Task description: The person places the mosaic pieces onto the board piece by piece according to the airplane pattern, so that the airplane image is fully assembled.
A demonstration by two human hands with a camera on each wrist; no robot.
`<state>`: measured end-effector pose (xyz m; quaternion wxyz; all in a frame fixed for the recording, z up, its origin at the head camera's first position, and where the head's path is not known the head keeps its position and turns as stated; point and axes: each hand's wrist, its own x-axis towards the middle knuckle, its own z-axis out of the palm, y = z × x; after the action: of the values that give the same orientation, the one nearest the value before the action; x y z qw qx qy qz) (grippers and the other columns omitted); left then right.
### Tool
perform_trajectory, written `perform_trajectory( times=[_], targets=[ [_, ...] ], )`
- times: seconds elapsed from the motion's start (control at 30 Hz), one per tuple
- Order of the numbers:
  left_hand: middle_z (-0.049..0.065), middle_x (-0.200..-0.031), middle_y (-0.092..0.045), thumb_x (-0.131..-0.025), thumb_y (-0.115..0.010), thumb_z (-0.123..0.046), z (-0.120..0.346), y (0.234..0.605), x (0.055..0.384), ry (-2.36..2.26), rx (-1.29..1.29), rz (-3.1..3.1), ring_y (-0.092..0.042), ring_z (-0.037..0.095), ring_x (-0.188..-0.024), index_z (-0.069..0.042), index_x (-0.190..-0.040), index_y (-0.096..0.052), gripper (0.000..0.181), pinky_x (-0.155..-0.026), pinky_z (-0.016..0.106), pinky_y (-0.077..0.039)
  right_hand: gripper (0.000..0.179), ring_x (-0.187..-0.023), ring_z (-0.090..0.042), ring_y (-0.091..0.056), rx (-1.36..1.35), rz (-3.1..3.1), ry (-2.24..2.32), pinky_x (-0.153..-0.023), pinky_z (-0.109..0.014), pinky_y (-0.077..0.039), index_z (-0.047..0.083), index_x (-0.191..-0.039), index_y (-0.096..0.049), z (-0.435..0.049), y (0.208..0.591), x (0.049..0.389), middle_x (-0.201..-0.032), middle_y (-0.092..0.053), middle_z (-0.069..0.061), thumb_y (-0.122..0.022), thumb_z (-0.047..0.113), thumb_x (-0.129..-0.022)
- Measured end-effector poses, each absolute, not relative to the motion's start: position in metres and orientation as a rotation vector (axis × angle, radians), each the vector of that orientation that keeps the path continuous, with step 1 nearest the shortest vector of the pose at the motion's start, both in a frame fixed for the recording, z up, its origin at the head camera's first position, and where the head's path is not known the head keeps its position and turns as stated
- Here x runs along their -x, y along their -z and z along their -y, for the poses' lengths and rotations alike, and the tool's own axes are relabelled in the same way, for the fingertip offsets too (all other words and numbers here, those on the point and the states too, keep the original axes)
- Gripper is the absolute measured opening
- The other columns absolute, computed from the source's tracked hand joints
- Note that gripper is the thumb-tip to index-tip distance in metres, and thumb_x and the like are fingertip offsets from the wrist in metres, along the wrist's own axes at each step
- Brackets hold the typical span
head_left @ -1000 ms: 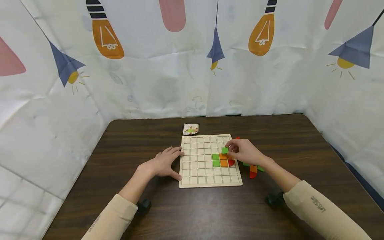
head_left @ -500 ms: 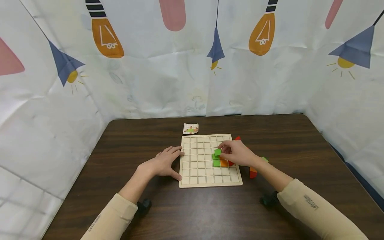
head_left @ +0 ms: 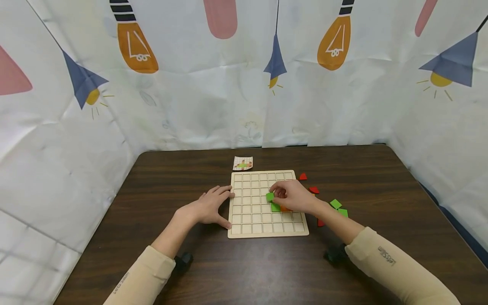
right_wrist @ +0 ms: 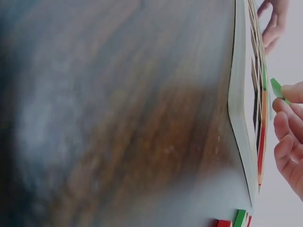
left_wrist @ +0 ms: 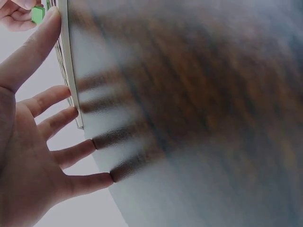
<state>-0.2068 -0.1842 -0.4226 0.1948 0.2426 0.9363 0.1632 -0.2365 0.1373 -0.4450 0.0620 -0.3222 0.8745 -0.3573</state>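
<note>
A wooden grid board (head_left: 251, 220) lies on the table. My right hand (head_left: 294, 196) pinches a green square tile (head_left: 270, 197) between thumb and fingers above the board's middle; in the right wrist view the green tile (right_wrist: 277, 88) is tilted and held clear of the surface. Below it, another green tile (head_left: 275, 207) and an orange tile (head_left: 285, 209) sit in the grid, partly covered by the hand. My left hand (head_left: 207, 208) has its fingers spread, with thumb and some fingertips touching the board's left edge; the left wrist view shows the spread left hand (left_wrist: 42, 156) too.
Right of the board lie loose red pieces (head_left: 314, 190) and green tiles (head_left: 336, 203), some partly behind the right forearm. A small pattern card (head_left: 242, 163) lies beyond the board's far edge. A printed curtain (head_left: 213, 106) hangs behind the table.
My right hand has moved left across the board, carrying the green tile past the orange tiles to the green column. My left hand has stayed at the board's edge.
</note>
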Motion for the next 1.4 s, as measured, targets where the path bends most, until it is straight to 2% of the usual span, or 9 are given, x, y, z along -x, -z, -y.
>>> perform_trajectory(
  times=[0.2, 0.63, 1.4],
  targets=[
    [0.014, -0.168, -0.021, -0.081, -0.089, -0.044, 0.183, 0.420, 0.206, -0.483, -0.682, -2.601, -0.013, 0.044, -0.153, -0.009, -0.156, -0.043, 0.095, -0.114, 0.073, -0.015, 0.019, -0.075, -0.009, -0.058, 0.992, -2.651, 1.058, -0.070, -0.028, -0.052, 0.004, -0.109, -0.072, -0.133, 0.445, 0.237, -0.087, -0.066, 0.006, -0.077, 0.007, -0.091],
    [0.015, -0.168, -0.021, -0.081, -0.089, -0.042, 0.183, 0.420, 0.204, -0.495, -0.677, -2.604, -0.013, 0.044, -0.153, -0.008, -0.156, -0.042, 0.094, -0.113, 0.074, -0.014, 0.017, -0.065, -0.006, -0.051, 1.025, -2.694, 0.983, -0.063, -0.026, -0.047, 0.005, -0.106, -0.073, -0.123, 0.441, 0.235, -0.082, -0.065, 0.009, -0.079, 0.011, -0.091],
    [0.015, -0.168, -0.020, -0.081, -0.089, -0.042, 0.184, 0.422, 0.205, -0.511, -0.684, -2.602, -0.011, 0.046, -0.153, -0.008, -0.156, -0.042, 0.095, -0.113, 0.074, -0.013, 0.020, -0.067, -0.006, -0.054, 1.001, -2.697, 0.887, -0.068, -0.026, -0.049, 0.002, -0.109, -0.073, -0.116, 0.441, 0.234, -0.081, -0.063, 0.009, -0.079, 0.008, -0.091]
  ],
)
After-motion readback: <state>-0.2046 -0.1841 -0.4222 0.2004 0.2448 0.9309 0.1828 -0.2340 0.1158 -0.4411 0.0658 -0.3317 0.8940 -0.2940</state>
